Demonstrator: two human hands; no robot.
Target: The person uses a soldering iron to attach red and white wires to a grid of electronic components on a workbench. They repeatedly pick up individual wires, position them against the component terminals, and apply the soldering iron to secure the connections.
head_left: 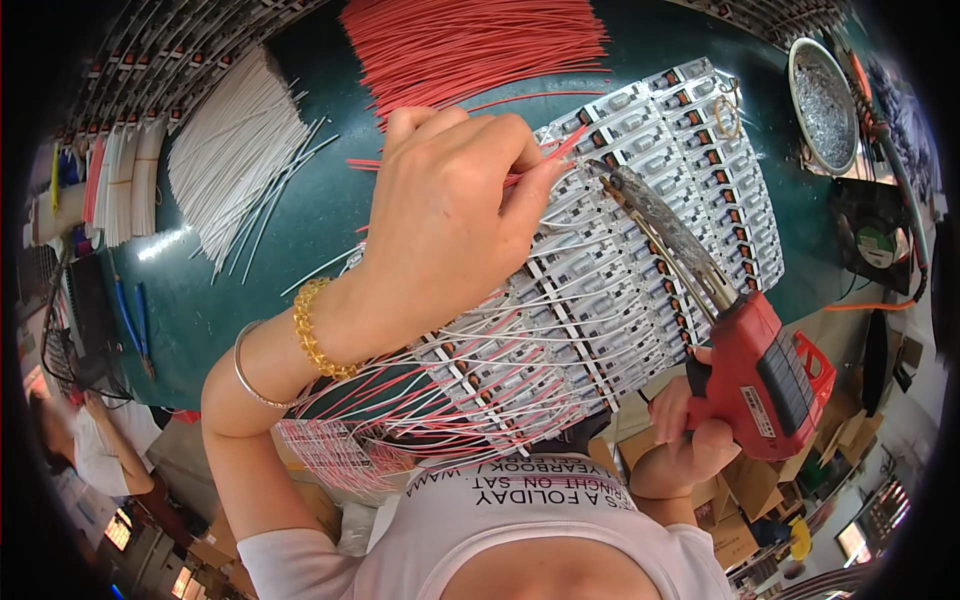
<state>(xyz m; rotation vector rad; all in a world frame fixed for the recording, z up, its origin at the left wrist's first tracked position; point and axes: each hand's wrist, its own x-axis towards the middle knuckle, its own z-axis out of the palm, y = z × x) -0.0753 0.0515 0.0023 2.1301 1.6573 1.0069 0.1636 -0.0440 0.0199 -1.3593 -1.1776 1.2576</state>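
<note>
My left hand (455, 195) is closed in a pinch on a few thin red wires (570, 143), whose ends stick out past the thumb and forefinger over the circuit boards (745, 185). My right hand (690, 425) grips a red soldering gun (755, 375). Its long metal front slants up and left, so the tip lies close to the wire ends; whether they touch I cannot tell. The boards sit in joined rows. White wires (590, 300) trail from several of them toward me, with red and white ones mixed at the near left.
A large pile of red wires (480, 45) lies at the back, and a bundle of white wires (240, 140) at the left. Blue-handled pliers (135, 325) rest near the left edge. A metal bowl (825, 105) stands at the far right. Another person (115, 440) sits at the lower left.
</note>
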